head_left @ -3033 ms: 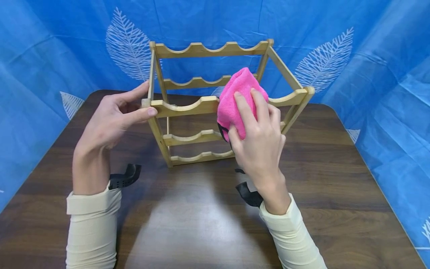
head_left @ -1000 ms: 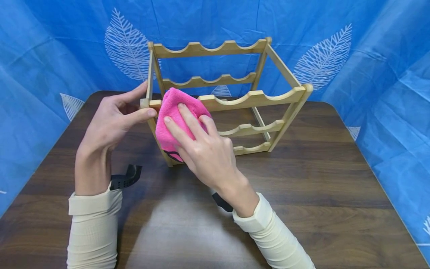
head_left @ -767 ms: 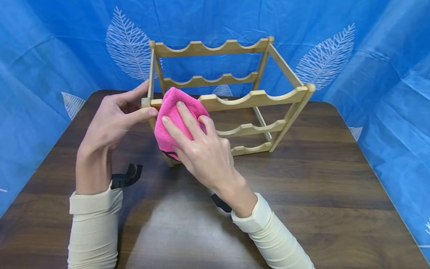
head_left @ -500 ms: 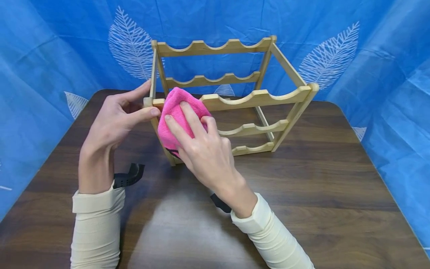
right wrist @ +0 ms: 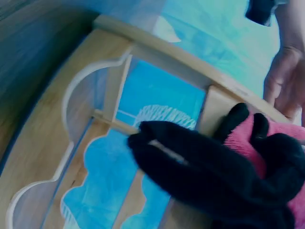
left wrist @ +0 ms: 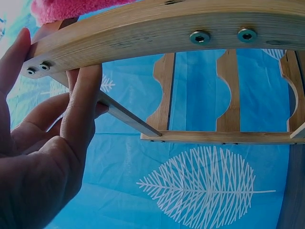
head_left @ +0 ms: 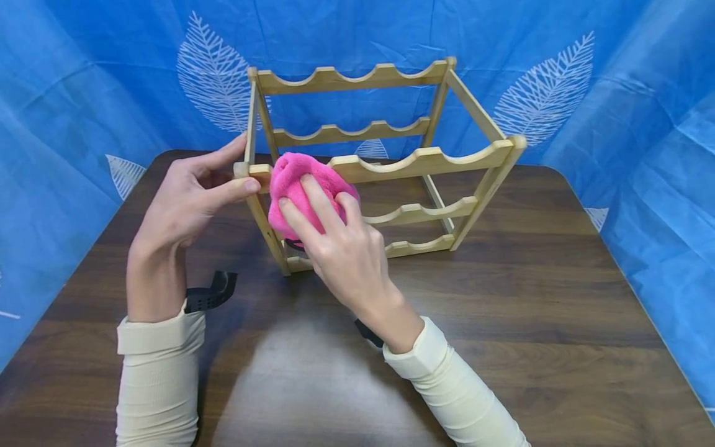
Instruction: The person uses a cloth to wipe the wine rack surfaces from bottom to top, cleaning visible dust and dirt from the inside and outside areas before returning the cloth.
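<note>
A light wooden wine rack (head_left: 430, 162) with scalloped rails stands on the table. My left hand (head_left: 173, 211) grips its front left top corner, thumb on the front rail and fingers behind; the left wrist view shows the fingers (left wrist: 85, 107) under the screwed side bar. With my right hand (head_left: 349, 264) I hold a bunched pink cloth (head_left: 298, 186) over the left part of the front top rail, covering that stretch. Black trim shows below the cloth. In the right wrist view, a blurred black piece (right wrist: 200, 167) beside the pink cloth hides much of the right hand's grip.
The dark wood-grain table (head_left: 530, 323) extends in front and to both sides. A blue curtain (head_left: 346, 37) with white leaf prints hangs behind the rack and at both sides. Black straps (head_left: 212, 293) sit at the wrists.
My right hand has moved the pink cloth leftward along the front top rail. Since half a second ago, the cloth has bunched up more and shifted slightly right. The left hand keeps its place.
</note>
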Demonstrator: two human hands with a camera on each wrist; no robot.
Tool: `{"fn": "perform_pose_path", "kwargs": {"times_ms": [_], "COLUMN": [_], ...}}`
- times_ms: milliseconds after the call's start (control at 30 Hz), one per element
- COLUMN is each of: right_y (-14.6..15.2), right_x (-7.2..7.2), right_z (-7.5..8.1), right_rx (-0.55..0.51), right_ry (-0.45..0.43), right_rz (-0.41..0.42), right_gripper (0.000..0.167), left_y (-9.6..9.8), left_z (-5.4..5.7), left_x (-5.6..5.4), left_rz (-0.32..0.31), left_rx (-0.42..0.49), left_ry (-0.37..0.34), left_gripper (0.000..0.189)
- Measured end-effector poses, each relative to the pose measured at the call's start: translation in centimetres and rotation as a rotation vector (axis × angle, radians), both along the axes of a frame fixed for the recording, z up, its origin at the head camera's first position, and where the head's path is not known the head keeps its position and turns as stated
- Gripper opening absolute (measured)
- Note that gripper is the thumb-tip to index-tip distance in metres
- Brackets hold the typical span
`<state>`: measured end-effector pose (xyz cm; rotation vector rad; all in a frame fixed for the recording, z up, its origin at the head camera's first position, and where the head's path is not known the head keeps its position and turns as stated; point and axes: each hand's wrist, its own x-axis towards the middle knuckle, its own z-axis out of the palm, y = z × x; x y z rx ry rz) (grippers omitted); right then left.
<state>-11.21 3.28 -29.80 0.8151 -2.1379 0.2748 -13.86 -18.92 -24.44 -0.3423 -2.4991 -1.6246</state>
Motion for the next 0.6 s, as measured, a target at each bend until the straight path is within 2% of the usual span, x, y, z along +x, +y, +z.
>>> {"fn": "perform_pose_path", "kwargs": {"times_ms": [133,300,600], "right_y": [0.12,0.25,0.6], "right_x": [-0.43,-0.74,-1.04], "right_z": [-0.38,-0.38,-0.29], "right_rx": [-0.048,-0.126,-0.222], "right_ry": [0.087,0.153,0.194], "right_rz": [0.001,0.006,0.019], "right_gripper": [0.028,0.017,0.011], "left_y": [-0.11,-0.17,-0.15], "left_z": [-0.04,0.04,0.07], "left_x": [-0.05,-0.07,-0.16], "left_rz": [-0.009,-0.005,-0.026], "left_rx": [-0.003,-0.01,0.007], "left_ry": [0.006,0.003,-0.004], "left_gripper": [0.059,0.058,0.058]}}
